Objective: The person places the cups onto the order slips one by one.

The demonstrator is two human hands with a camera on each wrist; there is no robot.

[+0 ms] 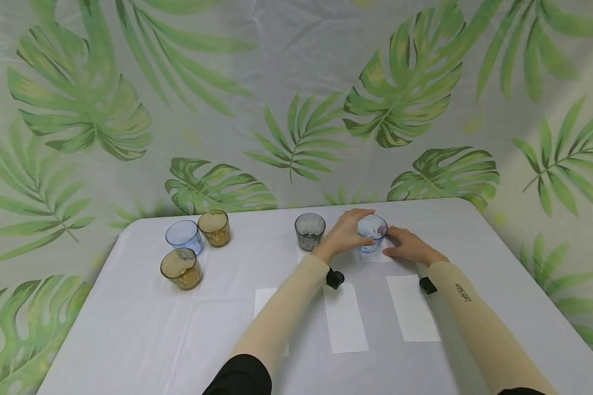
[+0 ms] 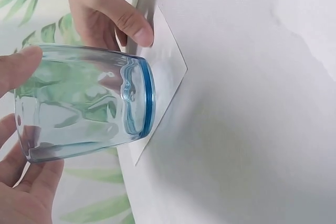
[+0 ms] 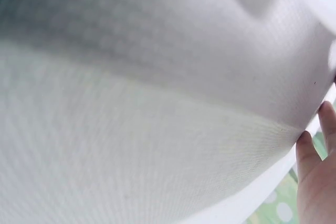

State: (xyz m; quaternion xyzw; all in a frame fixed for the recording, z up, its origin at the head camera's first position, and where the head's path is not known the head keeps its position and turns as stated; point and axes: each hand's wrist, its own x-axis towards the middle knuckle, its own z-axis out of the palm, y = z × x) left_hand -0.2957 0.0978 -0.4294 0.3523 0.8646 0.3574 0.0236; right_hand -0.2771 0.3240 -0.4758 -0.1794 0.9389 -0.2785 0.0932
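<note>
A clear blue glass (image 1: 374, 227) stands near the back edge, right of the middle, over a white paper piece (image 2: 170, 61). My left hand (image 1: 343, 236) holds it from the left. In the left wrist view the thumb and fingers of that hand (image 2: 31, 190) grip the glass around its rim, with its base close over the paper. My right hand (image 1: 411, 247) is just right of the glass, fingers spread loosely and fingertips low by the paper. In the right wrist view, fingers (image 3: 315, 169) touch the white surface. Left of my left hand stands a grey glass (image 1: 309, 231).
At the back left, another blue glass (image 1: 184, 236) stands with two amber glasses, one behind (image 1: 214, 227) and one in front (image 1: 181, 269). White paper strips lie nearer me: a left one (image 1: 264, 299), partly under my left arm, a middle one (image 1: 347, 321) and a right one (image 1: 415, 312).
</note>
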